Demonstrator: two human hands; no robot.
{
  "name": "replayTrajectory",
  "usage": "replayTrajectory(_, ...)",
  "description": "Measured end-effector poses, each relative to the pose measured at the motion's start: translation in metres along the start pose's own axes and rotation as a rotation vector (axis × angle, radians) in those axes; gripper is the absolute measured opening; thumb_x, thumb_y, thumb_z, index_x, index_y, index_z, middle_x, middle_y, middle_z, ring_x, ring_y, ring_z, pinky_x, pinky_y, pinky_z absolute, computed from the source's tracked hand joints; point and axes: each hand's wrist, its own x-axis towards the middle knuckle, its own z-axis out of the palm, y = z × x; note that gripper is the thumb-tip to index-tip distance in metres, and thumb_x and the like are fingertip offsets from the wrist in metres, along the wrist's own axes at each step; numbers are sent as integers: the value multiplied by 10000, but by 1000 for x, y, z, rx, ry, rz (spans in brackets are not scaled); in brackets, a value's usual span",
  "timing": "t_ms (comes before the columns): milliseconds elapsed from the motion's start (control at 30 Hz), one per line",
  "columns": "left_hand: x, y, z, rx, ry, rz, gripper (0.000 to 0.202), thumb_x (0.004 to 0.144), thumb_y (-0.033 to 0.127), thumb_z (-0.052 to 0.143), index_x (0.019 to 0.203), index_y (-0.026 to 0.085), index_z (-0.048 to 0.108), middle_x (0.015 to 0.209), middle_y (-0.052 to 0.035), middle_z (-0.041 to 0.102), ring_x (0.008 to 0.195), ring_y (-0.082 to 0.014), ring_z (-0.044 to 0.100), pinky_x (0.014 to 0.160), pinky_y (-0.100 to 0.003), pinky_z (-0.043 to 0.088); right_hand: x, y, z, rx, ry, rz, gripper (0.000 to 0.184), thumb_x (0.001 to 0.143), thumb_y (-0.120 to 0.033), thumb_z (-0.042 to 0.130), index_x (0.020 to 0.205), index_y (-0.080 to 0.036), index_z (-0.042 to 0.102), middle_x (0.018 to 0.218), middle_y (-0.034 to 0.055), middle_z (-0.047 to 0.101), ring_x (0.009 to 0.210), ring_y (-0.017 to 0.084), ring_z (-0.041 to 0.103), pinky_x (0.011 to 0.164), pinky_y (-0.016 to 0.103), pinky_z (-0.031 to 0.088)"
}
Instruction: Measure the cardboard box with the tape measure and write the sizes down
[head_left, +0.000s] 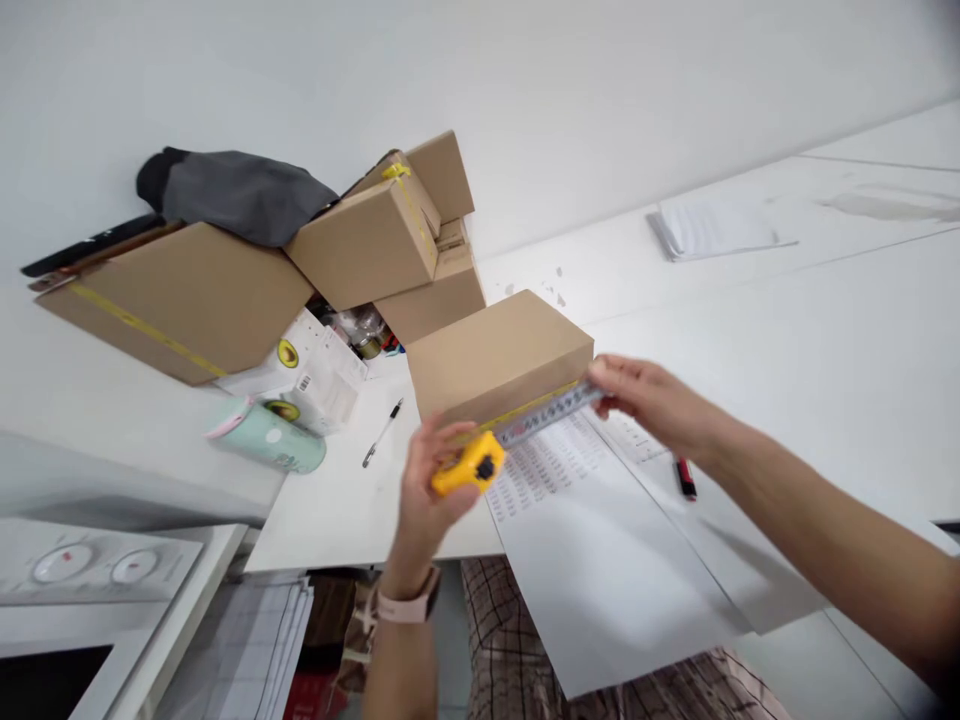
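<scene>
My left hand (431, 485) is closed around the yellow case of a tape measure (472, 464). A short length of its silver blade (551, 410) is drawn out, and my right hand (645, 392) pinches the far end. The blade runs along the near long side of a closed cardboard box (499, 355) on the white table, by a strip of yellow tape; whether it touches the box I cannot tell. Beneath the blade, printed paper sheets (600, 560) lie partly on the table and hang over its front edge. A red and black marker (685, 479) lies below my right forearm.
Left of the box are a pen (383, 432), a mint-green tumbler (277, 437) and a white carton with avocado pictures (319, 375). Stacked cardboard boxes (360, 245) with a dark grey cloth (240, 190) rise behind. A notepad (716, 230) lies at the back right. A white appliance (90, 570) stands lower left.
</scene>
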Motion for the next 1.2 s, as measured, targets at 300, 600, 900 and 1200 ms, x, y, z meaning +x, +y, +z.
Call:
replayTrajectory(300,58,41,-124,151,449,-141,822,670,471,834,1377,146,569,1015,-72,749,798,-198,710,607,-245,521,115,-17,-59,34,244,59,262,888,-356,715,715,-184,618,689,11,549,639,121,480,577,259,412)
replayTrajectory(600,67,36,-154,210,400,-247,753,709,500,793,1338,131,607,923,-35,702,747,-170,663,555,-226,484,122,15,-37,-246,254,150,356,839,-553,732,810,-204,664,926,81,712,854,222,619,744,332,469)
replayTrajectory(900,85,30,-140,189,270,-281,699,728,511,768,1313,162,612,971,-52,715,793,-203,677,564,-251,499,124,19,-36,-342,238,246,494,846,-655,668,1025,-197,718,1127,126,757,982,276,688,701,334,534)
replayTrajectory(1200,99,22,-125,159,190,-314,620,762,478,729,1280,155,626,1032,-80,725,794,-197,667,536,-244,477,125,23,-39,-367,216,264,567,849,-705,641,1099,-202,721,1164,128,763,1031,281,695,694,319,554)
